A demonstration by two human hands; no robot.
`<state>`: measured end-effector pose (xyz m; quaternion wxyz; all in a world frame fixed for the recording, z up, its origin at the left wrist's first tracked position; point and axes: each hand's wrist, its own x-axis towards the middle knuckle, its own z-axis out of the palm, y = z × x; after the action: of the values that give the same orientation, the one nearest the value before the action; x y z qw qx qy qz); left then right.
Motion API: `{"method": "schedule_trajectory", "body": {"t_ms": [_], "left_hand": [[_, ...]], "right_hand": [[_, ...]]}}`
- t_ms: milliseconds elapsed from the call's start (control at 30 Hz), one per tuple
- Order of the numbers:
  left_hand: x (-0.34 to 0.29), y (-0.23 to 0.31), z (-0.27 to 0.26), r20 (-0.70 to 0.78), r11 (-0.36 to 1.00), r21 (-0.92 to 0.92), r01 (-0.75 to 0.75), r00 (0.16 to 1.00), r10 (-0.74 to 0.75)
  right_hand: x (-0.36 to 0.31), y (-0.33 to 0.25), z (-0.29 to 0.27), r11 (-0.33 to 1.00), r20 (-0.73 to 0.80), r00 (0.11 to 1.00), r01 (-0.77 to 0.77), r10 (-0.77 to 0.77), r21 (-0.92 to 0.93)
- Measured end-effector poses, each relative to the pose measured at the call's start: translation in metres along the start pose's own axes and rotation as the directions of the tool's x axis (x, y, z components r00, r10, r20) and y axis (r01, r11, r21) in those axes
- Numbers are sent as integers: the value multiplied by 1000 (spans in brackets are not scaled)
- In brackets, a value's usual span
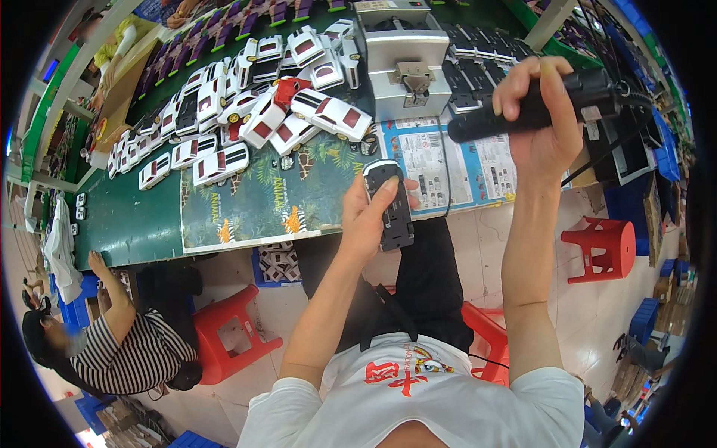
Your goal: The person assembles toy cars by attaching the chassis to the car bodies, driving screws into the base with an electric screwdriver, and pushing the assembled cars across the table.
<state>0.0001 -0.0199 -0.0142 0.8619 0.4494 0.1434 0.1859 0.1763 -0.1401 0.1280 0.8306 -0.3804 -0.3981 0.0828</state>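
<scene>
Above the table's front edge, my left hand (364, 222) grips a toy car (398, 218) with its black underside turned up and a strip of white body showing at one end. The thumb lies across the underside. Raised to the right, my right hand (554, 134) is closed around a black electric screwdriver (489, 125). A cable runs from the tool's thick end at the right. The tool's narrower end points left, apart from the car. Just beyond the left hand lies a heap of white toy cars (328, 113) with dark stripes and red windows.
A silver metal fixture (403, 60) stands at the back, with rows of black car undersides (478, 84) to its right. Printed sheets (426, 168) cover part of the green table (142, 224). Red stools (601, 250) stand on the floor; a person in stripes (131, 340) sits at left.
</scene>
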Motion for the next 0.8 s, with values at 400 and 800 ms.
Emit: {"method": "schedule_trajectory", "body": {"t_ms": [400,800], "left_hand": [[8,8,6,-33,995,-8,98,995,-98],[11,10,5,-73,992,-57,112,991,-116]], "right_hand": [[44,50,46,901,-125,980,88,-154,-425],[70,49,38,939,58,994,-65,90,-337]]}}
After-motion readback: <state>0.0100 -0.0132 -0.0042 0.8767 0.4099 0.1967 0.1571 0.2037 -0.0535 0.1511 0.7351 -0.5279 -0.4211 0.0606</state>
